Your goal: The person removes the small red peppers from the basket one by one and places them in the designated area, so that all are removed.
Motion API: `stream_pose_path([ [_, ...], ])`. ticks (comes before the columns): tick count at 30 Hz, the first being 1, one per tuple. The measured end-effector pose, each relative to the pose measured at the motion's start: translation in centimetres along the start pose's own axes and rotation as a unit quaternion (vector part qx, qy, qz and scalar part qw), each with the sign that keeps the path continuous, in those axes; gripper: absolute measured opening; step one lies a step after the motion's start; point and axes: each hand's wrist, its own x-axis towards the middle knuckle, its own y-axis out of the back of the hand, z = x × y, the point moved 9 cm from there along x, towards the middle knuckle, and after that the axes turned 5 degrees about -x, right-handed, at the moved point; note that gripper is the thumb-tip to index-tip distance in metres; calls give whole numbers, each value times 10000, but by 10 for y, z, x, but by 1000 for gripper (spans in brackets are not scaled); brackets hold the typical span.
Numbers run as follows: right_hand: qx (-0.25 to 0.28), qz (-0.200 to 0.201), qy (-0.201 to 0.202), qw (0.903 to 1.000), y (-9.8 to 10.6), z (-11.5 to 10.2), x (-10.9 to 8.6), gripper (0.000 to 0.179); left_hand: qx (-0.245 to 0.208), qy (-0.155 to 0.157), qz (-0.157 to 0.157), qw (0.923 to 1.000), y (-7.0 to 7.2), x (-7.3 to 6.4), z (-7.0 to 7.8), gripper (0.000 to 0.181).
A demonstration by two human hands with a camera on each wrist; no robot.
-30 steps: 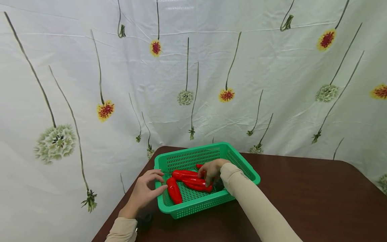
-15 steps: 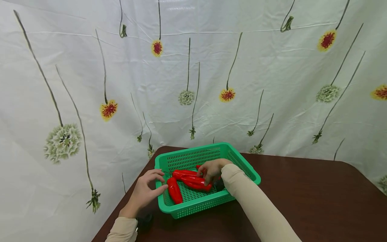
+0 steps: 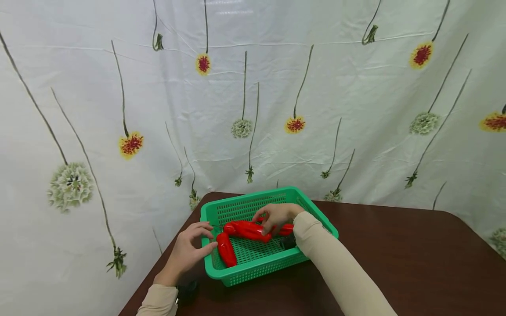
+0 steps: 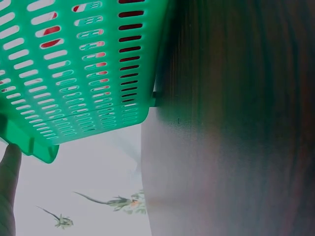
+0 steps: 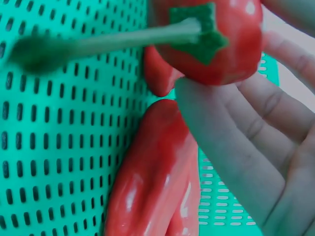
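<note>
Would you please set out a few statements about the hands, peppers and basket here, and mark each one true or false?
1. The slotted green basket stands on a dark table. True.
2. The right hand holds a red pepper. True.
3. The left hand grips a pepper too. False: it is at the basket's left rim in the head view.
4. The leftmost pepper lies outside the basket. False: it lies inside.
5. The held pepper has no stem. False: a green stem shows on it.
6. The backdrop cloth has a flower pattern. True.

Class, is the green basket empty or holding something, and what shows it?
Holding something: in the head view, red peppers lie inside the green basket; the right wrist view shows peppers there too.
</note>
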Motion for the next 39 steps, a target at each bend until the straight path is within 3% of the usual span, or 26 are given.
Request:
stream_pose_path([
  [11, 551, 387, -100, 9977, 13, -1, -20, 43, -21, 23, 13, 10000, 0, -3, 2, 19],
  [20, 1053, 951, -150, 9898, 21, -4, -37, 44, -79, 84, -29, 9999, 0, -10, 8, 16],
  [27, 1503, 1166, 3, 9817, 26, -12, -52, 42, -37, 110, 15, 9999, 0, -13, 12, 13],
  [32, 1381, 1277, 6, 9822, 28, -11, -55, 40, 10, 85, 40, 10000, 1, -12, 11, 13],
  [39, 1242, 1123, -155, 9858, 25, -10, -53, 40, 22, 116, 23, 9999, 2, -11, 12, 15],
])
